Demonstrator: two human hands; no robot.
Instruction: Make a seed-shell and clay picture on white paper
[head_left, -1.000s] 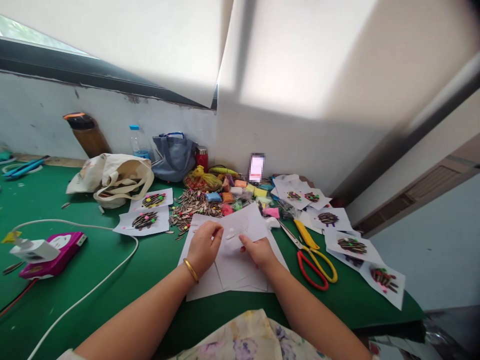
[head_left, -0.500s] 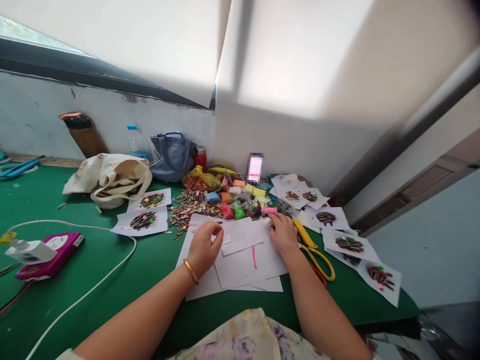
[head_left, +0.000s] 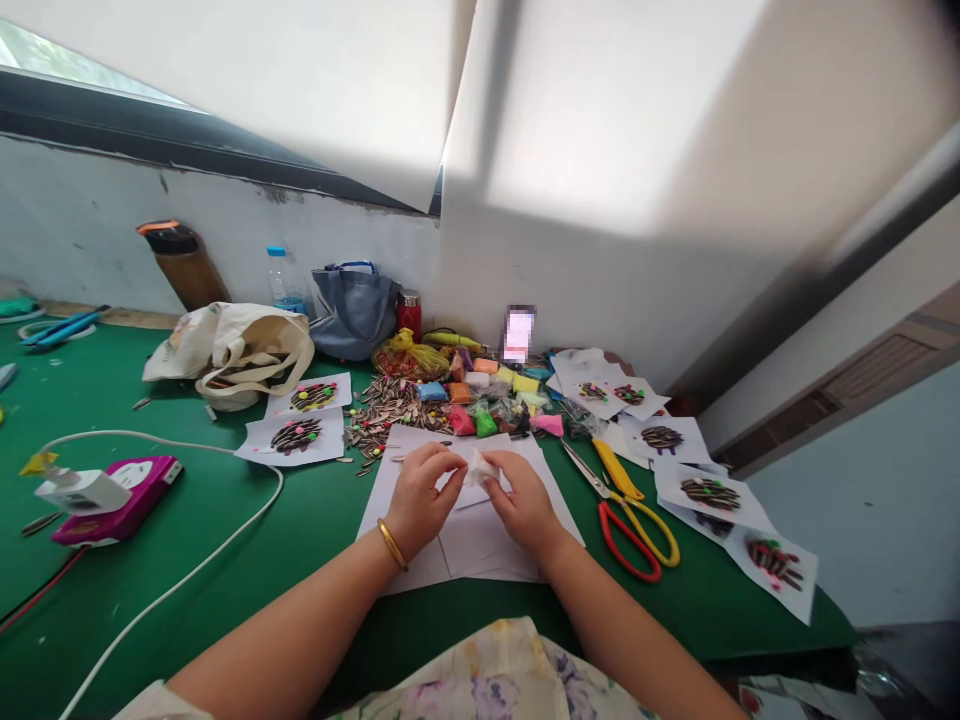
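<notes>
Pinching crinkly white packet (head_left: 482,470) btwn R hand (head_left: 527,503) thumb & fingers, over paper sheets (head_left: 476,552), w/ L hand (head_left: 421,500) fingertips close by its L edge, can't tell if gripping too; prob. v. light, soft, thin-skinned, easy to tear, so best held by edges, w/o squeezing middle

Phone screen (head_left: 518,335) — pixelated; white charging cable (head_left: 176,588) — cut off by bottom edge
</notes>
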